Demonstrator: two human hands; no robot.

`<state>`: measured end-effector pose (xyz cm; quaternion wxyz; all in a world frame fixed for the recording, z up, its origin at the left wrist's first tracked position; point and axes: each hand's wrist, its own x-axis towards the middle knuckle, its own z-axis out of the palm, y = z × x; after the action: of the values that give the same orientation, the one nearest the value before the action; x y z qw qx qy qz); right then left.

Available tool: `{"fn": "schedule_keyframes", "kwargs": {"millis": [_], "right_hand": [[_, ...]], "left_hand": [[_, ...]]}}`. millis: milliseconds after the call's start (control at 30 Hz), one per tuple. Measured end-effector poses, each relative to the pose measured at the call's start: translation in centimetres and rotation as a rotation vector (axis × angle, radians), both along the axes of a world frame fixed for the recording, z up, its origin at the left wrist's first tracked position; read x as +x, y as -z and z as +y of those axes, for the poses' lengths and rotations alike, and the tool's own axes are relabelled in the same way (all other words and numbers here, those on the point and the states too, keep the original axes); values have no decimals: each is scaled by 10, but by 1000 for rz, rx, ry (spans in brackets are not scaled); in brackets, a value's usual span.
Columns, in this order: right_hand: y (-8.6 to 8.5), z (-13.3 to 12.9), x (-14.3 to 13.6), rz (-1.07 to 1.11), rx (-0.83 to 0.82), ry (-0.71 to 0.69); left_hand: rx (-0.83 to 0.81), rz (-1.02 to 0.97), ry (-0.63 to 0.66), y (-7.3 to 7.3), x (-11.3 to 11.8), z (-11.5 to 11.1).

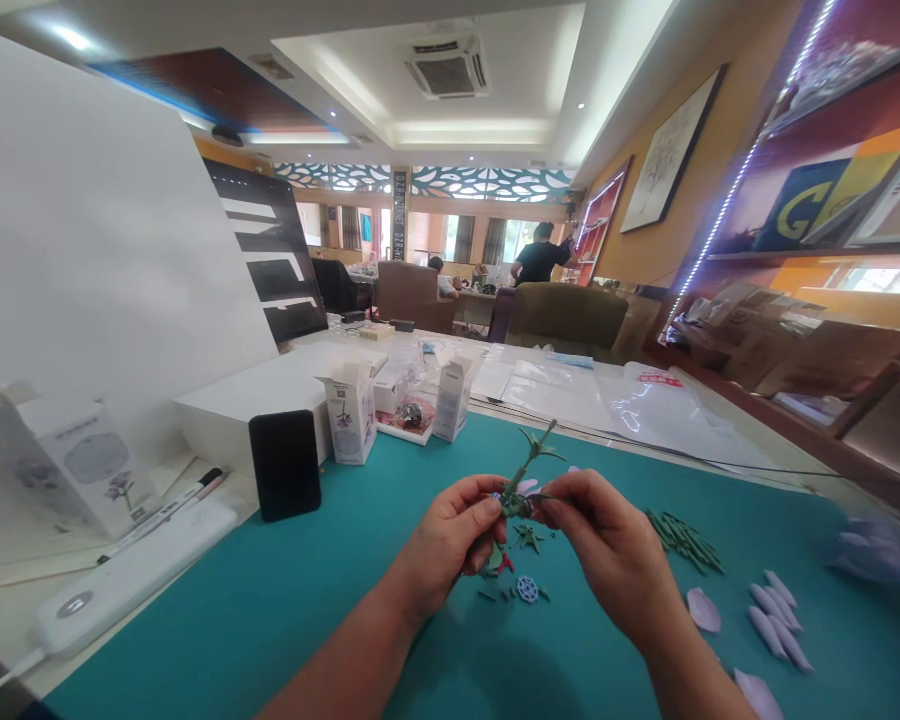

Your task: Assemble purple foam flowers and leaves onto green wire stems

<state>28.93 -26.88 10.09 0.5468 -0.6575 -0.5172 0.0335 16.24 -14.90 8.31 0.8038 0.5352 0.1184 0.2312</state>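
My left hand [461, 525] is closed around a green plastic flower stem [523, 472], which points up and away with narrow leaves at its top. Opposite it, my right hand [607, 530] pinches a thin green piece, perhaps a leaf, at the stem's lower part; fingers partly hide the contact. Pale purple bits show between the hands. Below them on the mat lie a green star-shaped piece [528, 537], a red piece [505, 564], a lavender spoked wheel [527, 589] and several small green parts.
Green sticks [682, 540], lilac petals [703, 610] and lilac pods [776, 618] lie right on the teal mat [285, 640]. A black upright slab [285, 466], small boxes [351, 412] and a white power strip [135, 570] stand left. Plastic sheets [547, 390] lie behind; people are farther back.
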Motion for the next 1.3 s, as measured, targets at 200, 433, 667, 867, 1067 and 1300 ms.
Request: {"fn": "schedule_keyframes", "kwargs": {"millis": [200, 433, 667, 867, 1067, 1300], "right_hand": [[2, 2, 2, -29, 18, -4], [-4, -1, -4, -75, 63, -17], [-7, -3, -12, -70, 108, -93], [-9, -2, -12, -72, 93, -84], [-12, -4, -13, -119, 87, -82], [-13, -5, -14, -153, 105, -99]], "left_hand": [[-5, -4, -24, -2, -1, -2], [3, 28, -83, -7, -6, -1], [53, 55, -98, -11, -9, -3], [59, 53, -88, -11, -10, -4], [75, 42, -74, -10, -10, -3], [88, 26, -79, -11, -11, -6]]}}
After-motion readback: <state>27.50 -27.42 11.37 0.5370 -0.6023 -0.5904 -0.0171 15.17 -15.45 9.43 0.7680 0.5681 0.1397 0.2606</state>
